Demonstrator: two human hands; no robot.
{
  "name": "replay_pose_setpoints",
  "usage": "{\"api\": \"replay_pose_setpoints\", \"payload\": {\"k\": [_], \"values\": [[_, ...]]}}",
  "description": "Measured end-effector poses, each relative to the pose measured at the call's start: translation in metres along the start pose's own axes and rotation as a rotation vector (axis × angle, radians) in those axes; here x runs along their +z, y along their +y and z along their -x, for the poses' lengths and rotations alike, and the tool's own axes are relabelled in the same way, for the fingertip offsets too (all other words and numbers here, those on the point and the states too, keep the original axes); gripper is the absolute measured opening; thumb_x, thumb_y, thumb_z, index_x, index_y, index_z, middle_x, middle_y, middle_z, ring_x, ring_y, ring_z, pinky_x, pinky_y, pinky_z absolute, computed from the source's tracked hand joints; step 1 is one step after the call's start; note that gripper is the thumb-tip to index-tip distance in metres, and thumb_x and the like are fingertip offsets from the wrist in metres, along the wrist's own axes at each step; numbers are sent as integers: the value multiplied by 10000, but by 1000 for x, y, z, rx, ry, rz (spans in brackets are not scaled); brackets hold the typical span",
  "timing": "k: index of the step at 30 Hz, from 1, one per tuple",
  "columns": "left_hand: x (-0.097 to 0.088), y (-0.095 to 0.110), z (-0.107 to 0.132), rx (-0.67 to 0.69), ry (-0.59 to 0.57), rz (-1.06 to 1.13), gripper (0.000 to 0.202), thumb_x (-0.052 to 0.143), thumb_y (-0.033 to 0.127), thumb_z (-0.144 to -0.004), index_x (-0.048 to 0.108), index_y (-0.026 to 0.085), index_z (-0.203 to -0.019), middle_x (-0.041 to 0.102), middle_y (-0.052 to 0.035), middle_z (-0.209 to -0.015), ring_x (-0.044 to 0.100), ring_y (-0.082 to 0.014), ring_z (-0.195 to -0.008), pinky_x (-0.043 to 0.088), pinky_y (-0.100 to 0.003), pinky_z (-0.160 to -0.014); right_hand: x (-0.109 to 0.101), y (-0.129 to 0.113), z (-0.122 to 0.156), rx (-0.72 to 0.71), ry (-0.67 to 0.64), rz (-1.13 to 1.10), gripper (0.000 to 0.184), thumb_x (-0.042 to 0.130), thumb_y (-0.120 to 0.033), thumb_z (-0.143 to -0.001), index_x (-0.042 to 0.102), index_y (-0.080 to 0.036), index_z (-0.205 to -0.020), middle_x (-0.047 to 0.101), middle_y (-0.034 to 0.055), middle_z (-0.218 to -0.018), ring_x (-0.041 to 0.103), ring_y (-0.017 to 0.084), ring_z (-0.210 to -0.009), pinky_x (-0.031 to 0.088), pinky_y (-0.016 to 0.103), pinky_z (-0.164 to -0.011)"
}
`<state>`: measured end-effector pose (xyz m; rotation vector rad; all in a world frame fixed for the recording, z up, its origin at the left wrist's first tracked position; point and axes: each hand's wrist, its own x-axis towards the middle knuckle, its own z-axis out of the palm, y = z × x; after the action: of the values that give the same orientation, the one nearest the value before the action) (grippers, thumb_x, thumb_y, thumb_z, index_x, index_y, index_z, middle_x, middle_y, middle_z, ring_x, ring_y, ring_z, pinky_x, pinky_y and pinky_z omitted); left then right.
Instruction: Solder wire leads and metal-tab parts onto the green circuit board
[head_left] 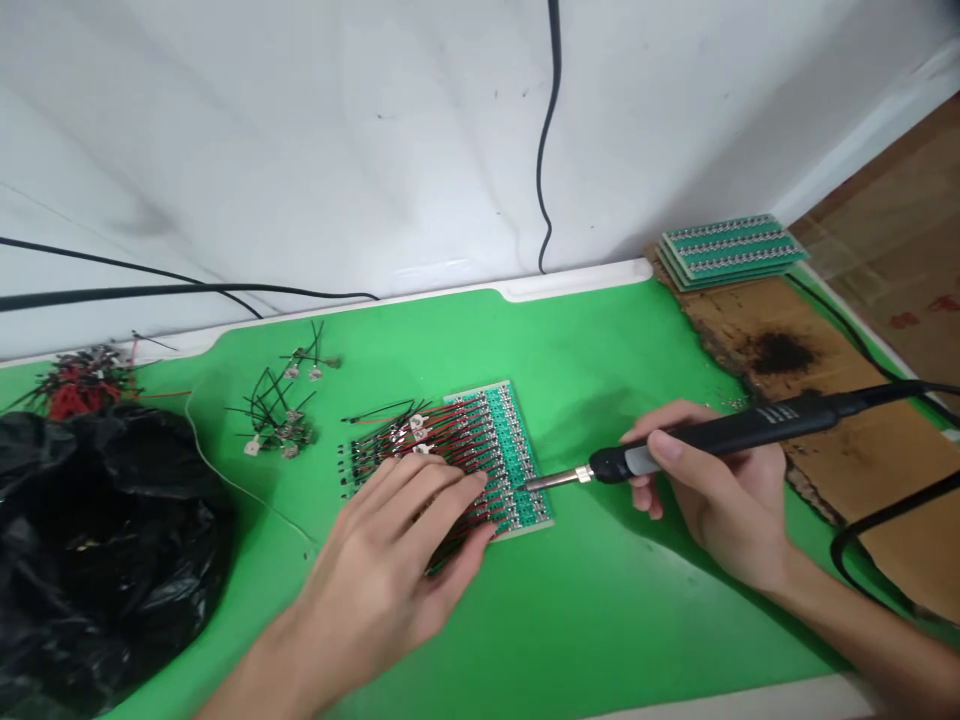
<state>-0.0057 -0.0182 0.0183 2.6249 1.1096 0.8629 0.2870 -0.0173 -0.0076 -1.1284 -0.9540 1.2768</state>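
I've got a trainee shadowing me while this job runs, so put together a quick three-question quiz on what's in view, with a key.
1. What tool does the right hand hold?

2. Fill in the gap: the left hand lies over red and black ____ at the left part of the circuit board.

3. True or false: the black plastic bag is to the left of the circuit board, as the camera sees it.

Key:
1. A soldering iron, its tip pointing at the circuit board.
2. wires
3. True.
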Motion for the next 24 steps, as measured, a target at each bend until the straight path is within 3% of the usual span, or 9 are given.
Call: {"api": "replay_pose_setpoints", "payload": {"k": [8, 12, 14, 17, 20, 24], "values": [[4, -7, -10, -25, 17, 18, 235, 742, 222, -1063, 704, 199, -1293, 791, -71, -1136, 763, -193, -1022, 661, -368, -954, -1, 1, -4, -17, 60, 3, 301, 934, -471, -933, 840, -195, -858, 702, 17, -625, 663, 159, -447, 521, 227, -364], [-37, -36, -8, -166, 43, -164, 159, 668, 294, -1120, 736, 267, -1261, 789, -11, -1153, 769, -156, -1032, 644, -291, -918, -4, 3, -6, -35, 76, -4, 285, 937, -462, -933, 851, -200, -859, 709, 19, -629, 667, 156, -456, 525, 222, -372], [-67, -61, -2, -251, 53, -277, 154, 658, 320, -1108, 747, 245, -1210, 777, -28, -1117, 754, -193, -1013, 634, -345, -947, -5, 4, -7, -41, 74, 2, 275, 937, -455, -935, 856, -202, -863, 713, 20, -634, 666, 155, -456, 522, 223, -368], [-101, -93, 15, -321, -51, -408, 219, 611, 384, -1044, 781, 245, -1036, 762, -42, -1017, 736, -251, -970, 631, -397, -902, -5, 5, -7, -51, 72, 9, 284, 942, -458, -929, 858, -197, -858, 716, 25, -637, 661, 157, -449, 512, 228, -356], [-108, -107, 31, -348, -167, -414, 241, 577, 361, -985, 788, 246, -1003, 774, -51, -1049, 755, -242, -904, 635, -375, -819, -5, 5, -7, -44, 78, 14, 309, 954, -481, -911, 858, -194, -847, 714, 27, -627, 658, 163, -440, 511, 234, -348], [-97, -108, 42, -360, -207, -408, 258, 584, 409, -995, 786, 266, -1068, 774, -61, -1085, 762, -242, -903, 630, -364, -784, -4, 5, -8, -39, 85, 18, 298, 949, -478, -915, 862, -203, -843, 716, 24, -627, 660, 158, -442, 512, 226, -350]]}}
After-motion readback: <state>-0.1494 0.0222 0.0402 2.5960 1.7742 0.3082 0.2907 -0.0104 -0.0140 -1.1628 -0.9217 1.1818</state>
